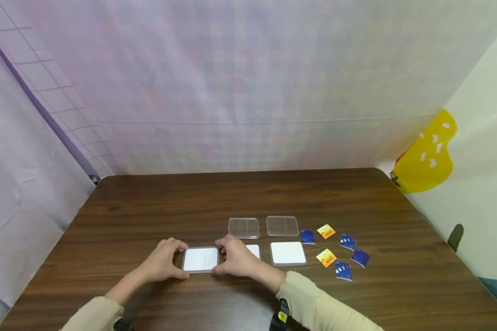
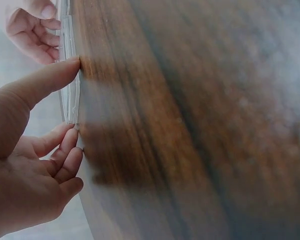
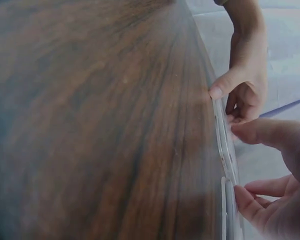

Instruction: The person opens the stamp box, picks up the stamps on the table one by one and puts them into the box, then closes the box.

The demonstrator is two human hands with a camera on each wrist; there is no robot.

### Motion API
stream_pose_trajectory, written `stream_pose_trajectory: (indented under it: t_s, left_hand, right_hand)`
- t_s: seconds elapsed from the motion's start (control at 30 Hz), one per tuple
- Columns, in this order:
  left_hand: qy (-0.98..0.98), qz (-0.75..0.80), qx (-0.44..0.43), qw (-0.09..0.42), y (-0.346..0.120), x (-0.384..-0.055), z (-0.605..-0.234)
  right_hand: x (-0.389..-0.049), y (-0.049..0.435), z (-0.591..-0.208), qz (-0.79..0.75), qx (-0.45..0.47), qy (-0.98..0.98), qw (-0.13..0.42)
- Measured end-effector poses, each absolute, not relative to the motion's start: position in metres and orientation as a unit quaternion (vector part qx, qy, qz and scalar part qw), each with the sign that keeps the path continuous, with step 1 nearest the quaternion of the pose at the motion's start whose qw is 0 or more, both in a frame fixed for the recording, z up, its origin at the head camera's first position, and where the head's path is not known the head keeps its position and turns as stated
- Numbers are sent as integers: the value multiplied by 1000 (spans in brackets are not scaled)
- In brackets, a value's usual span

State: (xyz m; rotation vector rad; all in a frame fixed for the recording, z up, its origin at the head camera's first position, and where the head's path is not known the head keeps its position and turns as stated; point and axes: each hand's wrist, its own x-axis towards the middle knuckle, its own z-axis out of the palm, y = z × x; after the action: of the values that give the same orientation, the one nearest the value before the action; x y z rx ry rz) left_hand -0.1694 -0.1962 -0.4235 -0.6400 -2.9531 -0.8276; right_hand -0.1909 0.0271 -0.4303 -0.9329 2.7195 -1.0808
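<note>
A shallow clear plastic case (image 1: 200, 259) with a white insert lies on the brown table between the two hands. My left hand (image 1: 164, 259) holds its left side, thumb at the near corner and fingers at the far one. In the left wrist view, the left thumb (image 2: 60, 80) and fingertips span the thin edge of the case. My right hand (image 1: 237, 258) grips the right side the same way. Partly hidden behind the right hand is a second white-filled case (image 1: 254, 250). A third white-filled case (image 1: 287, 253) lies farther right.
Two clear lids (image 1: 243, 228) lie behind the cases, side by side. To the right are several small square packets, some blue (image 1: 343, 271) and some orange-yellow (image 1: 326, 258). The wooden table (image 1: 170, 197) ends at a curtain (image 1: 240, 92) at the back.
</note>
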Motion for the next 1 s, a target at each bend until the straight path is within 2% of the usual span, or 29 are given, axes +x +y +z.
stream_pose_trajectory:
  t_s: [0.27,0.67,1.0]
  left_hand:
    - [-941,-281,-186,-16,-199,-168,-421]
    - [-936,-299,-185,-28,-201,-169,-420]
    - [-939,-280,-199,-14,-200,-169,-424]
  right_hand:
    - [-187,14,-427,-239,-307,921,-11]
    - [-190,10,-424,-229,-293,928,-7]
    - [-193,17,-425,-248,-328,911,-15]
